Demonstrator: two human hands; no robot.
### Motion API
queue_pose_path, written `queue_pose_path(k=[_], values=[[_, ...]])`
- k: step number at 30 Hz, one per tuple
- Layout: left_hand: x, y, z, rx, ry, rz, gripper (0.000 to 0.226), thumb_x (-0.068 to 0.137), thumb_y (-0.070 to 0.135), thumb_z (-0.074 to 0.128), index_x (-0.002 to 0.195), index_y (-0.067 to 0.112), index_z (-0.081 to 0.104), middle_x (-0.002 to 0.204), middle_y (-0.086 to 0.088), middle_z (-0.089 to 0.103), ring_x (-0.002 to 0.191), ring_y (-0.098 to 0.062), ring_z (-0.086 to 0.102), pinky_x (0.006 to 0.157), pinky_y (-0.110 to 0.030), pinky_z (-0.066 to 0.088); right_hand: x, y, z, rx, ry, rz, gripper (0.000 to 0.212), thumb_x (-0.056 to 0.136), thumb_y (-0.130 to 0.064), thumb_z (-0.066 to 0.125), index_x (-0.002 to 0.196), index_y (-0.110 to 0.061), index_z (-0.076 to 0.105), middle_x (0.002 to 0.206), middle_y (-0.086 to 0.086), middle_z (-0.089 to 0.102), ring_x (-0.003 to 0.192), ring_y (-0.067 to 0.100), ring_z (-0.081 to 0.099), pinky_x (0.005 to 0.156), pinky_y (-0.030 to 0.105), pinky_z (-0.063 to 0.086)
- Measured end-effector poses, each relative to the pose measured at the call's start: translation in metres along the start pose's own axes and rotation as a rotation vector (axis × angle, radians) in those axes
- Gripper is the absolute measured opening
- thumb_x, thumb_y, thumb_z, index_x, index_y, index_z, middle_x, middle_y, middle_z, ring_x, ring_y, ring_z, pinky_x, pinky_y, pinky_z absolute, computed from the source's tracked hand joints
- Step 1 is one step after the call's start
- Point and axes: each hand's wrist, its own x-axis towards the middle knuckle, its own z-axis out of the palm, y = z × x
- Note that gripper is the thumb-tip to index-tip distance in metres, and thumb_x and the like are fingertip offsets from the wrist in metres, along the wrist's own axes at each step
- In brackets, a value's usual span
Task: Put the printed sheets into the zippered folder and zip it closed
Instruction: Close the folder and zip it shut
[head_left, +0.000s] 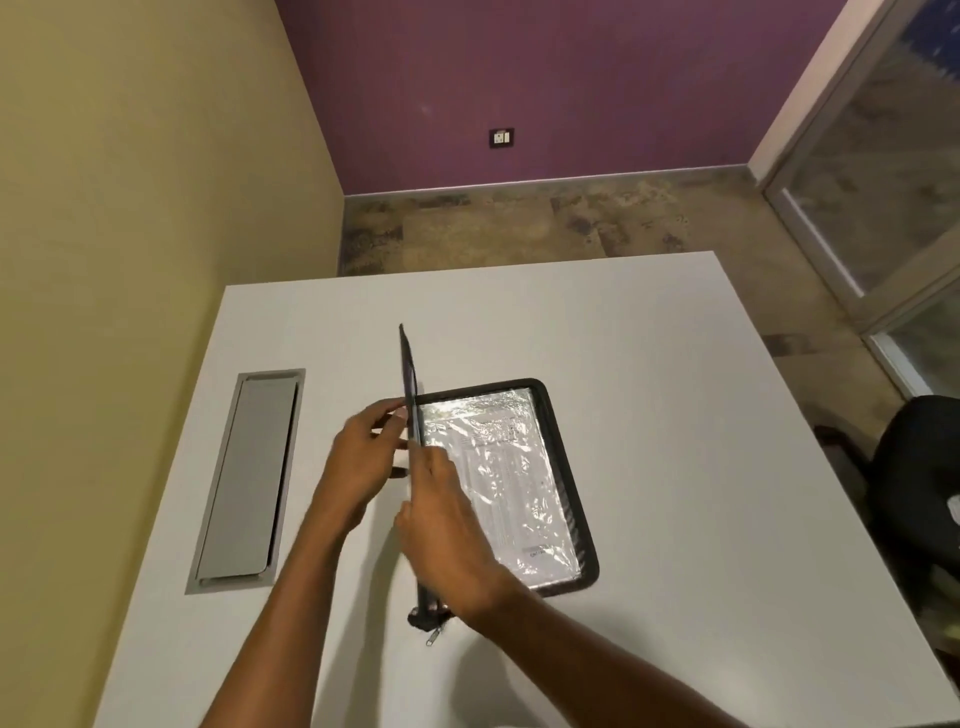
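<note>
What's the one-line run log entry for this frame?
stage: closing | black zippered folder: cover upright, unzipped | printed sheets in clear plastic sleeve: inside | left hand: on cover | right hand: on cover | white table

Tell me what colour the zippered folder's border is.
Black; the zippered folder shows its dark border around the printed sheets, seen in the head view.

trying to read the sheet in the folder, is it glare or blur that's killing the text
Head view: mostly glare, as the plastic sleeve over the printed sheets throws bright crinkled highlights that wash out the text; slight softness too, with the right hand a little smeared; wide-angle distortion splays the table edges; the chair at the right edge is dark and blurred.
</note>
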Motion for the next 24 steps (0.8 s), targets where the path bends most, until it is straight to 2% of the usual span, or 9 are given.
queue_pose_path(k=[2,4,7,9,10,12,16,21,24], values=[[0.000,-0.016,0.016,0.059,-0.094,0.056,0.033,0.107,0.032,0.052,0.138,0.042,0.062,0.132,0.010,0.068,0.115,-0.010,0.068,0.091,-0.035,0.060,-0.004,0.017,-0.013,0.008,0.038,0.055,0.075,0.094,0.009,0.049,0.160,-0.016,0.021,0.145,0.006,0.036,0.119,0.021,0.055,0.094,0.035,0.056],[0.000,-0.037,0.038,0.220,-0.192,0.151,0.045,0.106,0.029,0.055,0.149,0.041,0.050,0.150,0.013,0.054,0.135,-0.007,0.052,0.114,-0.035,0.044,-0.006,0.042,-0.030,0.068,0.072,0.145,0.070,0.094,0.009,0.043,0.158,-0.017,0.027,0.142,0.009,0.038,0.121,0.026,0.053,0.097,0.037,0.052],[0.007,-0.068,0.082,0.441,-0.334,0.216,0.064,0.103,0.038,0.059,0.160,0.042,0.029,0.168,0.001,0.030,0.156,-0.014,0.020,0.127,-0.040,0.022,-0.002,0.095,-0.048,0.114,0.136,0.262,0.051,0.098,0.000,0.049,0.146,-0.017,0.045,0.139,0.015,0.048,0.124,0.034,0.052,0.100,0.036,0.047],[0.006,-0.085,0.106,0.533,-0.358,0.209,0.074,0.101,0.041,0.061,0.162,0.043,0.019,0.172,-0.008,0.015,0.159,-0.022,0.007,0.128,-0.040,0.014,-0.003,0.121,-0.052,0.165,0.226,0.331,0.030,0.104,-0.011,0.052,0.133,-0.018,0.058,0.126,0.007,0.061,0.119,0.028,0.061,0.104,0.039,0.050],[0.002,-0.092,0.115,0.558,-0.348,0.199,0.076,0.101,0.041,0.061,0.163,0.042,0.016,0.173,-0.009,0.009,0.160,-0.023,0.004,0.128,-0.039,0.013,-0.007,0.133,-0.049,0.108,0.234,0.358,0.028,0.106,-0.012,0.050,0.132,-0.019,0.058,0.120,0.001,0.061,0.116,0.022,0.061,0.105,0.035,0.050],[0.003,-0.104,0.138,0.603,-0.325,0.175,0.078,0.101,0.043,0.058,0.163,0.043,0.012,0.173,-0.007,-0.001,0.160,-0.023,0.000,0.129,-0.044,0.014,-0.006,0.163,-0.043,0.039,0.198,0.380,0.044,0.104,-0.005,0.050,0.145,-0.019,0.047,0.122,-0.003,0.051,0.114,0.012,0.053,0.105,0.030,0.049],[0.013,-0.121,0.181,0.842,-0.340,0.088,0.076,0.103,0.044,0.052,0.163,0.041,0.005,0.172,-0.007,-0.013,0.159,-0.025,-0.010,0.126,-0.058,0.014,0.004,0.216,-0.030,-0.018,0.142,0.533,0.068,0.087,-0.012,0.072,0.147,-0.024,0.043,0.122,0.003,0.057,0.112,0.023,0.060,0.089,0.044,0.061],[0.017,-0.133,0.216,1.091,-0.315,0.064,0.078,0.100,0.043,0.054,0.164,0.032,0.010,0.171,-0.021,-0.008,0.159,-0.037,-0.004,0.117,-0.066,0.024,0.005,0.249,-0.021,-0.043,0.043,0.599,0.053,0.083,-0.020,0.069,0.133,-0.021,0.052,0.118,0.005,0.062,0.112,0.028,0.061,0.092,0.046,0.058],[0.021,-0.133,0.226,1.179,-0.330,0.037,0.083,0.097,0.037,0.059,0.163,0.028,0.010,0.169,-0.026,-0.007,0.158,-0.040,-0.004,0.115,-0.068,0.024,0.002,0.257,-0.010,-0.141,-0.050,0.587,0.056,0.086,-0.034,0.066,0.137,-0.017,0.049,0.130,0.008,0.060,0.117,0.030,0.060,0.095,0.045,0.057]])
